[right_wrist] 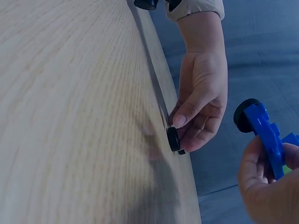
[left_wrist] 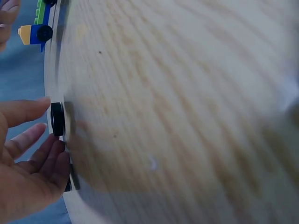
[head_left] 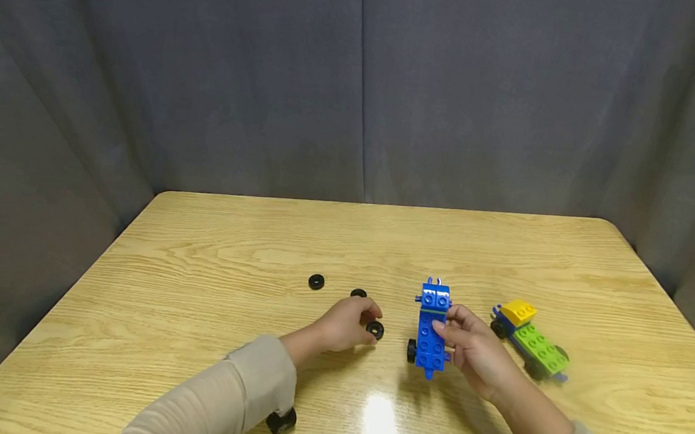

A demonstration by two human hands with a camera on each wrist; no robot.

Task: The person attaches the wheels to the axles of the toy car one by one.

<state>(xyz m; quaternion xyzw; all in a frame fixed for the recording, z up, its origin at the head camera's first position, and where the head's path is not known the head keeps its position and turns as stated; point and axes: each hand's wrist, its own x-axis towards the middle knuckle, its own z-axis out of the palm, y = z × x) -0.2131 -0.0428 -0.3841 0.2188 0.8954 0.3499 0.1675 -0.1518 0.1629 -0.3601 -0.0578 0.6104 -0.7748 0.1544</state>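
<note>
My right hand [head_left: 477, 349] grips a blue toy car [head_left: 432, 328] made of building blocks, thumb on its top and fingers along its right side. The car is held above the table, with a black wheel [head_left: 411, 351] on its left rear. In the right wrist view that wheel [right_wrist: 246, 115] sticks out over the fingers. To the left, my left hand [head_left: 347, 324] is low over the table, its thumb and fingers at opposite edges of a loose black tyre [head_left: 375, 330]. The left wrist view shows this tyre [left_wrist: 57, 119] edge-on between thumb and fingers.
Two more black tyres lie on the wooden table: one [head_left: 316, 282] farther back and another [head_left: 359, 293] just behind my left hand. Right of my right hand stands a second toy car [head_left: 537, 347] with a green studded bed and a yellow block. A grey curtain [head_left: 358, 94] hangs behind the table.
</note>
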